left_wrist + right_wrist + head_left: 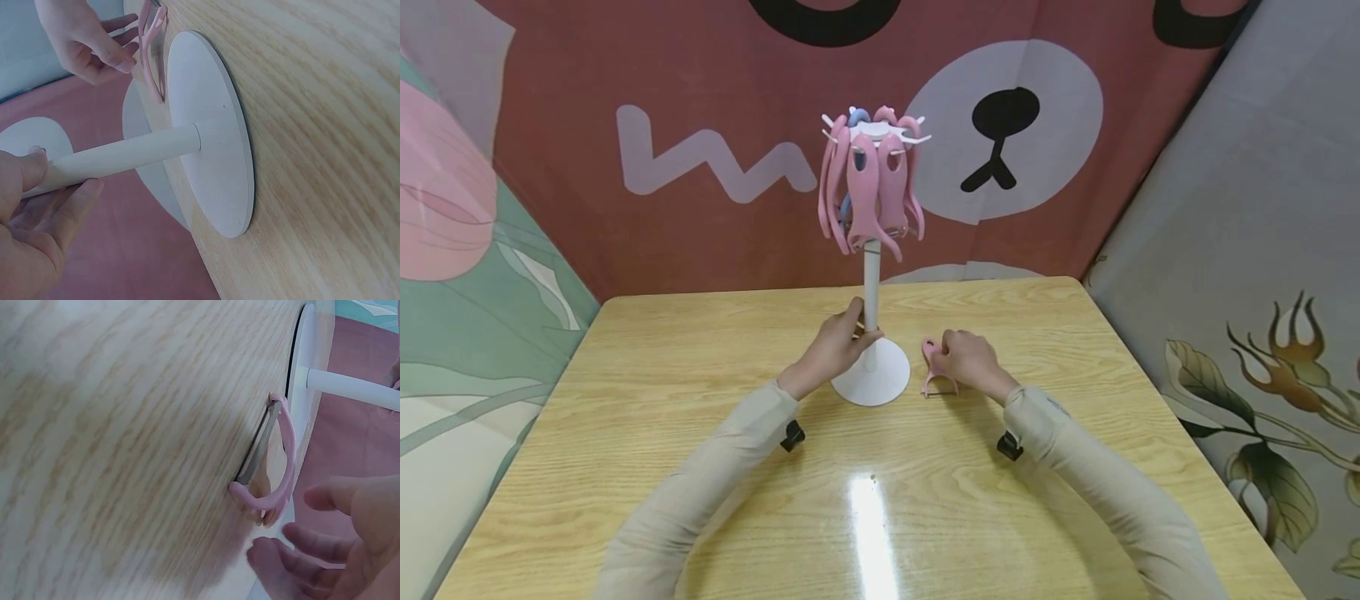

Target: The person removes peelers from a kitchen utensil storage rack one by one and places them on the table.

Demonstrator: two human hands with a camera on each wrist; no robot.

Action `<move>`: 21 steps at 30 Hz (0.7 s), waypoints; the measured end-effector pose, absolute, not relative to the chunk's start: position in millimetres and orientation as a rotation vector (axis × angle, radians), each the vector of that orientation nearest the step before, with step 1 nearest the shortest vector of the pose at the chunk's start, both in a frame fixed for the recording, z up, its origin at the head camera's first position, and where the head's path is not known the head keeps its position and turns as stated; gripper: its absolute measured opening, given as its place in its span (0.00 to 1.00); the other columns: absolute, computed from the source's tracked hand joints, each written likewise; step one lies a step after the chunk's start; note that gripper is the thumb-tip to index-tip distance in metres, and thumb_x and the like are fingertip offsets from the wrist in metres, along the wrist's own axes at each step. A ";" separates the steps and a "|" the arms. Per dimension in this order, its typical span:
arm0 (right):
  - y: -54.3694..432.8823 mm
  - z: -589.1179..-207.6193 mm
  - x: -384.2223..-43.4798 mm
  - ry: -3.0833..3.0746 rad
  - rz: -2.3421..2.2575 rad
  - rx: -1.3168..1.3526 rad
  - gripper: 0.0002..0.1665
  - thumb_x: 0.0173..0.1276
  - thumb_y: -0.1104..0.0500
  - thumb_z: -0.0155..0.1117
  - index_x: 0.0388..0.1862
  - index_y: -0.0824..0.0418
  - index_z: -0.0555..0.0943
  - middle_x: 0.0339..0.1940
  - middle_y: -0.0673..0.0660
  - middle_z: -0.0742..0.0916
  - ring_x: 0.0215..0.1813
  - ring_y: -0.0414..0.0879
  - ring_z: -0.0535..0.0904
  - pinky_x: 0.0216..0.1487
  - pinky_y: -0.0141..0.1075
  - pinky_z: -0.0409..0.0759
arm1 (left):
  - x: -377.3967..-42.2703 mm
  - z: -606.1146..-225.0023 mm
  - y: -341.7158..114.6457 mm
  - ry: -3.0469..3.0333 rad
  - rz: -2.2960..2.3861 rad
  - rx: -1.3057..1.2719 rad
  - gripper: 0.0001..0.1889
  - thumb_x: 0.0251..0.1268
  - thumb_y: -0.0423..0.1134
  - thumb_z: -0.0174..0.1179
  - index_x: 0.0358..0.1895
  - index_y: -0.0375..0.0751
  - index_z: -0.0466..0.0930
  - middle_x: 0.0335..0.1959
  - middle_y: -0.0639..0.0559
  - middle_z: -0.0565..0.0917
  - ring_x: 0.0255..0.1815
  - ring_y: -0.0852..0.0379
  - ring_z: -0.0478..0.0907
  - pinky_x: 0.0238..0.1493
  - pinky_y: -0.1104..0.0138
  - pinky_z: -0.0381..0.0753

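A white stand (872, 287) with a round base (212, 181) stands upright on the table, and my left hand (838, 343) grips its pole (125, 156) between thumb and fingers. To the right of the base lies a pink Y-shaped peeler (932, 358) with a metal blade (262, 444). My right hand (972, 360) is right beside the peeler's handle, fingers loosely bent and thumb apart from them in the right wrist view. In that view a gap shows between the fingertips (262, 550) and the peeler. Several pink peelers (865, 187) hang from the stand's top hooks.
Blue peelers (859, 117) hang among the pink ones. The wooden table (737, 517) has a bright light reflection near the front. Behind it hangs a red cloth (700, 233) with a bear print, and patterned cloths flank both sides.
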State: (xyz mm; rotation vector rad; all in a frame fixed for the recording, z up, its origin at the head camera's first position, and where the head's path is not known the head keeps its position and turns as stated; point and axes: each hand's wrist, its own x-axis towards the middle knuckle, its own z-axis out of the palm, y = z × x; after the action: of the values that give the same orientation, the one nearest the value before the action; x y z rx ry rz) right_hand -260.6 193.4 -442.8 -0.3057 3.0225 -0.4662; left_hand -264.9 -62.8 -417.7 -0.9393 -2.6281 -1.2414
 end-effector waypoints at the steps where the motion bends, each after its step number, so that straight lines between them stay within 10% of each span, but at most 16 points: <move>1: 193.6 -443.2 -260.6 3.041 -0.489 -0.307 0.12 0.68 0.53 0.61 0.35 0.63 0.79 0.30 0.58 0.81 0.28 0.51 0.74 0.25 0.41 0.72 | -264.9 -417.7 -62.8 -2.629 -1.242 -0.940 0.14 0.74 0.37 0.57 0.53 0.33 0.66 0.42 0.41 0.81 0.43 0.46 0.85 0.41 0.62 0.85; 21: 191.2 -431.1 -261.3 3.195 -0.762 -0.444 0.10 0.67 0.58 0.66 0.42 0.63 0.82 0.29 0.55 0.82 0.25 0.48 0.75 0.26 0.42 0.73 | -263.6 -417.5 -62.5 -2.625 -1.246 -0.937 0.14 0.73 0.36 0.57 0.53 0.33 0.66 0.42 0.40 0.81 0.43 0.45 0.84 0.40 0.61 0.85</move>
State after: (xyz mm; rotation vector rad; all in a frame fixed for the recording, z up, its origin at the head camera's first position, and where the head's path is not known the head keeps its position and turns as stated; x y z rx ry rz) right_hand -261.3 191.2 -431.1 -0.4439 3.1946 -0.7618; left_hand -263.6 -62.5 -417.5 -0.9367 -2.6254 -1.2458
